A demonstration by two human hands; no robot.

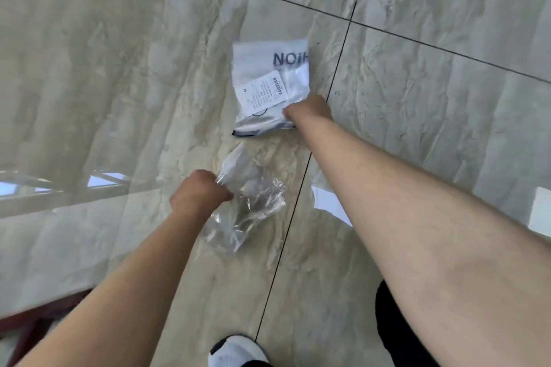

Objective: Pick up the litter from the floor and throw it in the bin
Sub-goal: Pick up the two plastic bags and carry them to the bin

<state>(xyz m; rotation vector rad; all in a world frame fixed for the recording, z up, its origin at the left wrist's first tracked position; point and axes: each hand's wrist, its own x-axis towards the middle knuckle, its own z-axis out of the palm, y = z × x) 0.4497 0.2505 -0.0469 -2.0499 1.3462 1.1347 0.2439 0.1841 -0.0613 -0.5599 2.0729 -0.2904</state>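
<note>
Two pieces of plastic litter are in reach on the glossy tiled floor (119, 68), each with one of the person's hands on it. Left hand (199, 192) is closed into a fist around the near-left edge of a crumpled clear plastic bag (253, 197), which spreads out to the right of the fist and trails toward the near side. Right hand (308, 109) is farther away, its fingers curled shut on the near-right corner of a white frosted packaging bag (268, 83); that bag carries dark printed letters near its far edge, a white label with small text and a barcode across its middle, and a dark strip along its near edge. Whether either bag is lifted clear of the tiles cannot be told. The white bag sits just beyond the clear one, both just left of a dark grout line (301, 176) running near to far. A white shoe (235, 350) shows at the near edge, and a dark reddish object (32, 322) sits at the near left.
</note>
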